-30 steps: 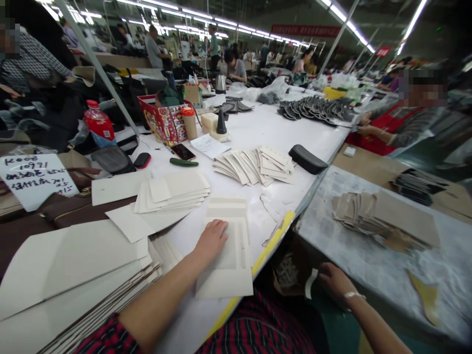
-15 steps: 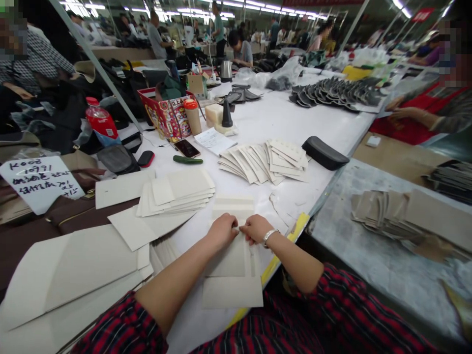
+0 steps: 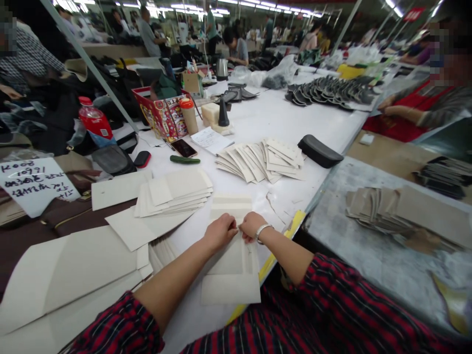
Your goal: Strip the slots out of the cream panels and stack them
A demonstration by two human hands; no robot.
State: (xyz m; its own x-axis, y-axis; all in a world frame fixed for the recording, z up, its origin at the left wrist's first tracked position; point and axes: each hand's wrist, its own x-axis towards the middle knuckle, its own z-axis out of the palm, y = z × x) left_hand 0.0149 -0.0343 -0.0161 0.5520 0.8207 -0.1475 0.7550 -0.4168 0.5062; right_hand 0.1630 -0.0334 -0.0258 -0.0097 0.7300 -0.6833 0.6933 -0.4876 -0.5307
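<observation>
- Bends both hands over a layered pale card [image 3: 230, 290], flat at the near edge of the white desk [image 3: 258, 120], beside yellow tape [image 3: 294, 223].
- Rests left hand [image 3: 220, 232] on the card's upper part, fingers curled, tips toward the right.
- Lowers right hand [image 3: 251, 226] to the card, just beside the left, fingers bent under; wears a bracelet [image 3: 264, 231] at that wrist.
- Grip, both hands: drawn in close; cannot tell whether pinching a piece or merely pressed together, tips partly hidden.
- Left of the card: stacked cards [image 3: 180, 191]; nearer, large pale panels [image 3: 84, 270].
- Beyond the card: fanned cards [image 3: 254, 160], black case [image 3: 320, 151] to their right.
- Farther left: cucumber [image 3: 185, 160], phone [image 3: 183, 148], written paper [image 3: 211, 141], orange-lidded cup [image 3: 189, 118] against a red bag [image 3: 167, 120].
- Far right: co-worker in red apron [image 3: 409, 115].
</observation>
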